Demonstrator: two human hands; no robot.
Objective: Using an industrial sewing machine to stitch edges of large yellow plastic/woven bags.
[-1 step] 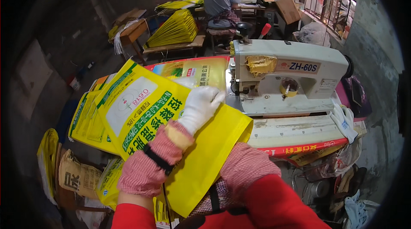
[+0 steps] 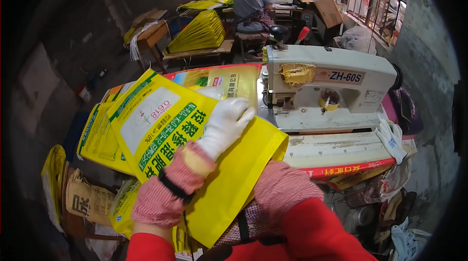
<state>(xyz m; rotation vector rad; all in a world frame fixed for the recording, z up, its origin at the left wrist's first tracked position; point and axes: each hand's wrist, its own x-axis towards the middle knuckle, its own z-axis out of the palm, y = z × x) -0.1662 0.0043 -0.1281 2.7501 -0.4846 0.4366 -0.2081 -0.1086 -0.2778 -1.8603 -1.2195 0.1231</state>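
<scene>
Here's your left hand [image 2: 226, 125], white-gloved, fingers bent on the yellow bag [image 2: 234, 173]; whether they're gripping it, I can't tell. Your right sleeve [image 2: 287, 188] goes behind the bag, right hand hidden, its hold unknown. And the bag slants across your front, left of the sewing machine [image 2: 312, 95].

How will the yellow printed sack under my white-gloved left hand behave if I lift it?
The yellow printed sack is probably floppy, since its right edge curls. It seems light for its size, being flat and apparently unfilled. Its smooth sheen suggests it might slip.
</scene>
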